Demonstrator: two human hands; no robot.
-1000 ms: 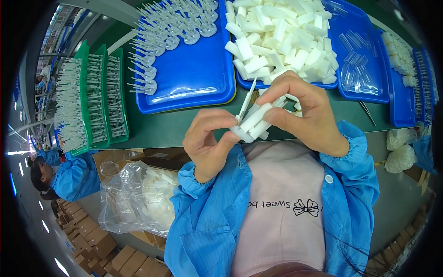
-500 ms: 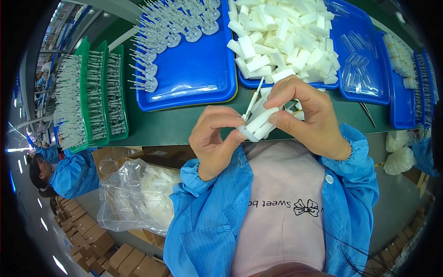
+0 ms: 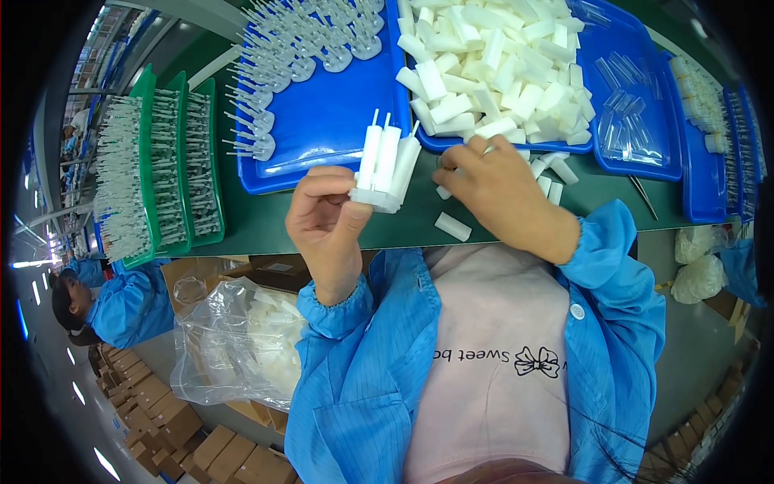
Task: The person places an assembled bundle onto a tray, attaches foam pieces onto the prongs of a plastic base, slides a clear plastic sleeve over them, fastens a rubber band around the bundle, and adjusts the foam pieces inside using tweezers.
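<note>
My left hand (image 3: 326, 222) pinches the edge of a clear plastic base (image 3: 375, 198) and holds it roughly upright above the front of the table. Several white foam sleeves (image 3: 387, 157) stand on that base, with thin rod tips poking out of their tops. Curled downward, my right hand (image 3: 504, 185) is at the table in front of the heaped tray. A white piece (image 3: 443, 192) shows just under its fingertips; whether they grip it is hidden. Closer to me, a loose white foam sleeve (image 3: 453, 227) lies on the table, and more loose sleeves (image 3: 563, 169) lie right of the hand.
A blue tray (image 3: 339, 121) holds rows of rodded clear bases. Another blue tray (image 3: 564, 148) is heaped with white foam pieces. Clear tubes (image 3: 625, 121) lie in a tray at right, near tweezers (image 3: 643, 198). Green racks (image 3: 214, 161) stand left; a co-worker (image 3: 113, 302) sits beyond.
My right hand has let go of the base with foam sleeves and moved down to the table. My left hand has carried it leftward and turned it upright. Loose sleeves on the table are uncovered.
</note>
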